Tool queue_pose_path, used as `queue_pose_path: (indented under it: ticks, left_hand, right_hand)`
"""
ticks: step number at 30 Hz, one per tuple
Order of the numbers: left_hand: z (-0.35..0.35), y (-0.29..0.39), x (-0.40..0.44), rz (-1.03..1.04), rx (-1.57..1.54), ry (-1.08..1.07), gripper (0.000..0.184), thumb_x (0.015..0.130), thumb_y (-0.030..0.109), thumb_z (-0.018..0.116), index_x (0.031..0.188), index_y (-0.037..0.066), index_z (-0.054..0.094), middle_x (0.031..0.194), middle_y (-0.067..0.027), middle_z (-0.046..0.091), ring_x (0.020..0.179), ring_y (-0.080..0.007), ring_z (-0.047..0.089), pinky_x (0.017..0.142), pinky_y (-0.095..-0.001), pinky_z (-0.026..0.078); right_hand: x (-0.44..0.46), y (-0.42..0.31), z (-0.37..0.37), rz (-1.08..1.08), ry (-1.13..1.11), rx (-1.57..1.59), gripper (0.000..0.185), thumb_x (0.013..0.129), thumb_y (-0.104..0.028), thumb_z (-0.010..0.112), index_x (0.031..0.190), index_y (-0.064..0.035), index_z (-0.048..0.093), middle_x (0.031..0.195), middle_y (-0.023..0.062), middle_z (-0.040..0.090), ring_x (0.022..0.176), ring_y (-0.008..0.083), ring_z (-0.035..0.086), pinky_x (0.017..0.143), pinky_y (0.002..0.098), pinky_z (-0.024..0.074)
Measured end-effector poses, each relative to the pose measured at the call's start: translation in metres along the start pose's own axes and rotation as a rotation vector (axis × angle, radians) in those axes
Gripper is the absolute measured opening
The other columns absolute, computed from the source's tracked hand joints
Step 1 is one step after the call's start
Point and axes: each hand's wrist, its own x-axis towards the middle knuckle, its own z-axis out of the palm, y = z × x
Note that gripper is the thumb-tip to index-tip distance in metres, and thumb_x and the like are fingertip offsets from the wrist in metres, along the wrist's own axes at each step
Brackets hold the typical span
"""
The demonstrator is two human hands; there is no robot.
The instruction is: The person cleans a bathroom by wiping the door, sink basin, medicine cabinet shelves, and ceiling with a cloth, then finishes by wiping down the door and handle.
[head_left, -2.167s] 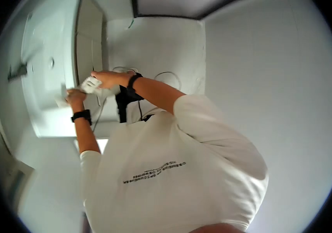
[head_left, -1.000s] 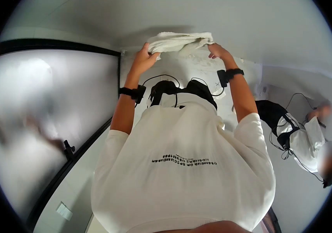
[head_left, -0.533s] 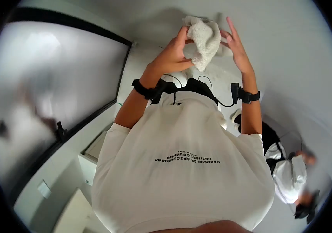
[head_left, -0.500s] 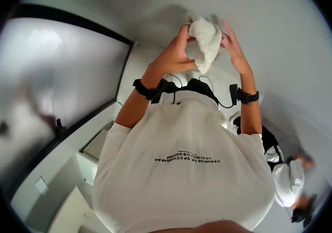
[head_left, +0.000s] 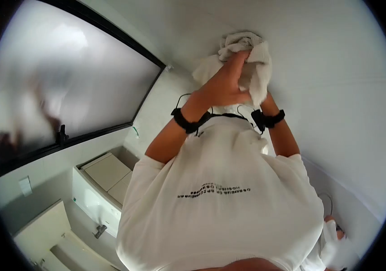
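A bunched, off-white cloth (head_left: 261, 67), like a small towel, is up in front of me with its folds partly opened. My left hand (head_left: 229, 83) grips its near left side, thumb and fingers curved around the fabric. Behind the hanging cloth, my right hand (head_left: 270, 102) shows only near the wrist; its fingers are hidden, so I cannot see how it meets the cloth. Each wrist wears a black strap with a small device and a cable.
A dark-framed frosted panel (head_left: 84, 58) stands at left. Below it are a white basin (head_left: 94, 205) with covers on top, a tap (head_left: 100, 231) and an open cabinet door (head_left: 44, 226). A pale wall (head_left: 333, 90) runs along the right. Another person (head_left: 328, 239) is at lower right.
The cloth has spread and come lower and slightly right. My right hand, earlier beside it with fingers apart, has moved behind it. My view has shifted, showing more of the basin.
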Motion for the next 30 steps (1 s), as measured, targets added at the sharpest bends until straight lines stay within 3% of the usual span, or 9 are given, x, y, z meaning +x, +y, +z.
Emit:
queue_pose_path:
  ticks: [3, 6, 7, 10, 14, 20, 23, 25, 30]
  left_hand:
    - [-0.023, 0.030, -0.001, 0.111, 0.305, -0.065, 0.081, 0.068, 0.023, 0.083, 0.137, 0.003, 0.044, 0.126, -0.0206, 0.056, 0.116, -0.0405, 0.054, 0.101, -0.0470, 0.043]
    - [-0.002, 0.026, 0.021, -0.123, 0.401, -0.351, 0.070, 0.071, 0.025, 0.081, 0.132, 0.007, 0.051, 0.122, -0.0179, 0.060, 0.117, -0.0375, 0.055, 0.100, -0.0482, 0.043]
    - [0.008, 0.017, 0.025, -0.169, 0.378, -0.430, 0.058, 0.080, 0.028, 0.075, 0.130, 0.009, 0.053, 0.114, -0.0158, 0.065, 0.116, -0.0345, 0.057, 0.100, -0.0484, 0.043]
    - [0.053, -0.051, -0.010, 0.130, 0.509, -0.206, 0.052, 0.085, 0.032, 0.071, 0.129, 0.010, 0.055, 0.112, -0.0141, 0.066, 0.112, -0.0337, 0.060, 0.099, -0.0469, 0.044]
    - [0.063, -0.057, -0.026, -0.064, 0.489, -0.280, 0.052, 0.087, 0.033, 0.070, 0.131, 0.010, 0.052, 0.118, -0.0141, 0.064, 0.112, -0.0337, 0.060, 0.098, -0.0469, 0.045]
    - [0.036, 0.011, 0.003, 0.051, 0.460, -0.113, 0.049, 0.086, 0.020, 0.069, 0.132, 0.011, 0.052, 0.111, -0.0116, 0.065, 0.105, -0.0319, 0.060, 0.093, -0.0430, 0.046]
    - [0.032, 0.030, 0.021, -0.088, -0.026, 0.010, 0.053, 0.085, 0.011, 0.068, 0.135, 0.007, 0.051, 0.126, -0.0150, 0.060, 0.115, -0.0316, 0.057, 0.101, -0.0403, 0.044]
    - [0.027, 0.026, 0.019, -0.166, -0.110, -0.029, 0.054, 0.085, 0.007, 0.066, 0.137, 0.006, 0.050, 0.126, -0.0155, 0.059, 0.117, -0.0311, 0.056, 0.104, -0.0390, 0.042]
    - [0.056, -0.044, 0.006, -0.224, 0.077, -0.219, 0.039, 0.091, 0.005, 0.051, 0.130, -0.001, 0.052, 0.125, -0.0229, 0.059, 0.116, -0.0373, 0.055, 0.100, -0.0410, 0.043]
  right_hand:
    - [-0.009, 0.011, -0.001, -0.034, 0.035, -0.030, 0.082, 0.083, -0.026, 0.077, 0.150, -0.0097, 0.031, 0.145, 0.0122, 0.046, 0.134, 0.0260, 0.045, 0.110, 0.0413, 0.0381]
    - [-0.015, 0.023, -0.009, -0.054, 0.057, -0.047, 0.082, 0.083, -0.026, 0.077, 0.149, -0.0094, 0.032, 0.145, 0.0122, 0.046, 0.134, 0.0265, 0.044, 0.110, 0.0415, 0.0375]
    - [-0.013, 0.027, -0.011, -0.063, 0.063, -0.050, 0.082, 0.083, -0.027, 0.077, 0.149, -0.0092, 0.032, 0.145, 0.0122, 0.046, 0.134, 0.0266, 0.044, 0.111, 0.0415, 0.0373]
    - [-0.017, 0.033, -0.016, -0.083, 0.065, -0.071, 0.081, 0.083, -0.027, 0.077, 0.149, -0.0089, 0.033, 0.146, 0.0123, 0.046, 0.134, 0.0271, 0.044, 0.111, 0.0416, 0.0367]
    - [-0.025, 0.038, -0.022, -0.098, 0.072, -0.098, 0.081, 0.083, -0.028, 0.077, 0.148, -0.0085, 0.033, 0.146, 0.0123, 0.045, 0.135, 0.0277, 0.043, 0.112, 0.0418, 0.0358]
    - [-0.048, 0.048, -0.039, -0.166, 0.065, -0.168, 0.080, 0.083, -0.029, 0.077, 0.147, -0.0078, 0.034, 0.147, 0.0123, 0.044, 0.135, 0.0285, 0.042, 0.113, 0.0421, 0.0346]
    - [-0.050, 0.029, -0.037, -0.073, -0.099, -0.215, 0.079, 0.083, -0.029, 0.077, 0.147, -0.0075, 0.035, 0.147, 0.0123, 0.044, 0.136, 0.0290, 0.041, 0.114, 0.0422, 0.0340]
    - [-0.031, -0.004, -0.028, 0.174, -0.366, -0.203, 0.068, 0.083, -0.025, 0.072, 0.141, -0.0026, 0.043, 0.137, 0.0205, 0.055, 0.129, 0.0348, 0.050, 0.110, 0.0435, 0.0385]
    - [-0.035, -0.017, -0.029, 0.183, -0.381, -0.276, 0.057, 0.086, -0.026, 0.069, 0.135, -0.0019, 0.050, 0.135, 0.0197, 0.057, 0.126, 0.0359, 0.052, 0.108, 0.0421, 0.0406]
